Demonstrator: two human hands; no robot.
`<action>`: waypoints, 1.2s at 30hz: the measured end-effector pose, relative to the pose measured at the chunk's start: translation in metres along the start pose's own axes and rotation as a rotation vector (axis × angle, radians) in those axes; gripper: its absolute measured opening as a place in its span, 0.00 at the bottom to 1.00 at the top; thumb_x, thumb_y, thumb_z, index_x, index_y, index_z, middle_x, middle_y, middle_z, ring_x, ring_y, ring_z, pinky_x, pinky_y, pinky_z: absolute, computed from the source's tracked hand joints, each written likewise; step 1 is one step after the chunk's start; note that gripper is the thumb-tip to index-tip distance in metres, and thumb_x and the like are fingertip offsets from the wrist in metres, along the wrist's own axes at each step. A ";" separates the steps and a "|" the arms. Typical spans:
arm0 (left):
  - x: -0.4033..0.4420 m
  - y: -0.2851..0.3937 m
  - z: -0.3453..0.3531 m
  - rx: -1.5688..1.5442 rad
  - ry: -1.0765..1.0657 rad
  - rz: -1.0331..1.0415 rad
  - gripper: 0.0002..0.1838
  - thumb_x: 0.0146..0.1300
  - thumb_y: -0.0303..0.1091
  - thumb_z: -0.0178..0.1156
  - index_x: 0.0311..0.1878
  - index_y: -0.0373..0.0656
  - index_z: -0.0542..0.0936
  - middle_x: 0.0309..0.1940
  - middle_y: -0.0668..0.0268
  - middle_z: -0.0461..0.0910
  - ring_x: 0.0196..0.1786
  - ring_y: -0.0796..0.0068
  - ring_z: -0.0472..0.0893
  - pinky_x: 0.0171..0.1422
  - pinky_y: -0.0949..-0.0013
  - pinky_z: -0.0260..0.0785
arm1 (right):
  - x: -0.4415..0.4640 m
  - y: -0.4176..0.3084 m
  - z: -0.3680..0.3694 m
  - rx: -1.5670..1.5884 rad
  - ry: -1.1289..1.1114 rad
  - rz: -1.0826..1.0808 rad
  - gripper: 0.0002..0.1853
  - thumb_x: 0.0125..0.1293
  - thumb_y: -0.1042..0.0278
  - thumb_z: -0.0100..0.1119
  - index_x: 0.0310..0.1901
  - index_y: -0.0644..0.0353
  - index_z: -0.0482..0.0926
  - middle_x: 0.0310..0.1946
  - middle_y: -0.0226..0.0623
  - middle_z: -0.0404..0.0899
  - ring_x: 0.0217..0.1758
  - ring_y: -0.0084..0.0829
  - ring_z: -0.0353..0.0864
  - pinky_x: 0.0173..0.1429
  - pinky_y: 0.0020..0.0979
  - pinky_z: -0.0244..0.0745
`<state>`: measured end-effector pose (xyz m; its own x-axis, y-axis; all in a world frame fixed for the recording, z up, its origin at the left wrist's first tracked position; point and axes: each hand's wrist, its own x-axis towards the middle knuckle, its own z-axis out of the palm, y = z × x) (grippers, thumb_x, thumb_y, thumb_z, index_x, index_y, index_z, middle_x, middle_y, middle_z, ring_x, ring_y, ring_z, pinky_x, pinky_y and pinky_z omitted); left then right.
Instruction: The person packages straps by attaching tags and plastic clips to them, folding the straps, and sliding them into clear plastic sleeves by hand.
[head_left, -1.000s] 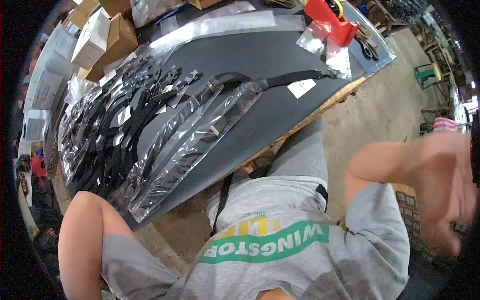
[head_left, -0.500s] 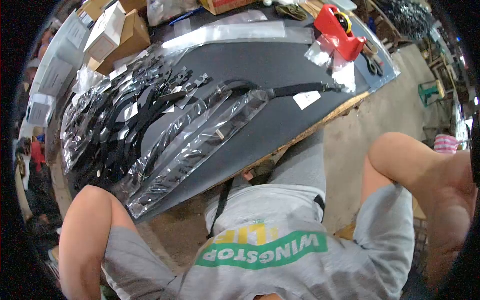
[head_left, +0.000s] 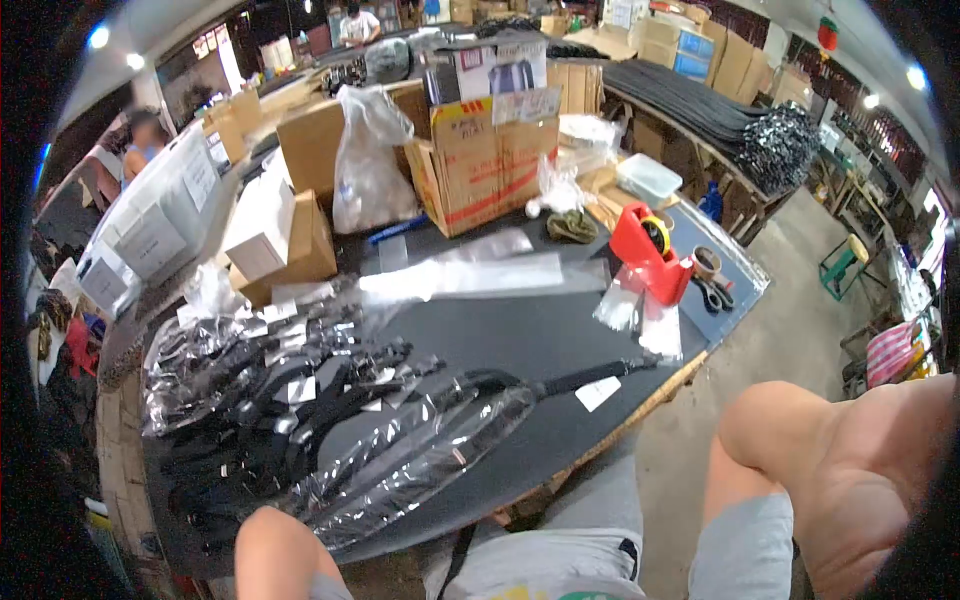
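One tape dispenser (head_left: 632, 246), one scissors (head_left: 714, 296), many bagged straps (head_left: 265, 400); left hand unseen, right hand (head_left: 870, 505): cannot tell.

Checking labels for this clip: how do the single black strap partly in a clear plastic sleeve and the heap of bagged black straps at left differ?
The single strap is one length; the heap is many straps overlapping. The strap's right end sticks bare from its sleeve, beside one white tag; the heap shows several tags. Both are black, with clear plastic, on the dark table.
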<state>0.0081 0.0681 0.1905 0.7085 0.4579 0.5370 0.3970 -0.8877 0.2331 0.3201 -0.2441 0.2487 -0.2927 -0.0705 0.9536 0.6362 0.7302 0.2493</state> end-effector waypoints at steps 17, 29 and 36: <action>0.113 -0.080 0.001 -0.013 0.017 -0.223 0.17 0.66 0.34 0.51 0.55 0.39 0.76 0.47 0.61 0.80 0.48 0.74 0.77 0.53 0.70 0.68 | 0.021 0.020 0.002 -0.029 0.049 -0.025 0.11 0.61 0.76 0.57 0.47 0.62 0.78 0.42 0.33 0.79 0.43 0.23 0.77 0.46 0.23 0.71; 0.128 -0.086 0.013 -0.024 0.013 -0.257 0.17 0.66 0.34 0.50 0.55 0.39 0.76 0.47 0.60 0.80 0.48 0.74 0.77 0.54 0.70 0.68 | 0.016 0.019 0.000 -0.047 0.036 -0.013 0.12 0.62 0.75 0.57 0.48 0.63 0.78 0.43 0.34 0.79 0.45 0.23 0.77 0.48 0.24 0.71; 0.129 -0.086 0.016 -0.020 0.016 -0.266 0.17 0.67 0.35 0.50 0.55 0.39 0.76 0.47 0.60 0.80 0.49 0.74 0.77 0.54 0.69 0.69 | 0.014 0.018 -0.003 -0.055 0.027 -0.011 0.12 0.62 0.74 0.56 0.48 0.63 0.78 0.44 0.35 0.79 0.45 0.23 0.77 0.49 0.24 0.71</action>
<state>0.0742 0.2038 0.2270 0.5714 0.6747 0.4673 0.5564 -0.7370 0.3838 0.3295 -0.2336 0.2666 -0.2814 -0.0974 0.9546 0.6711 0.6911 0.2683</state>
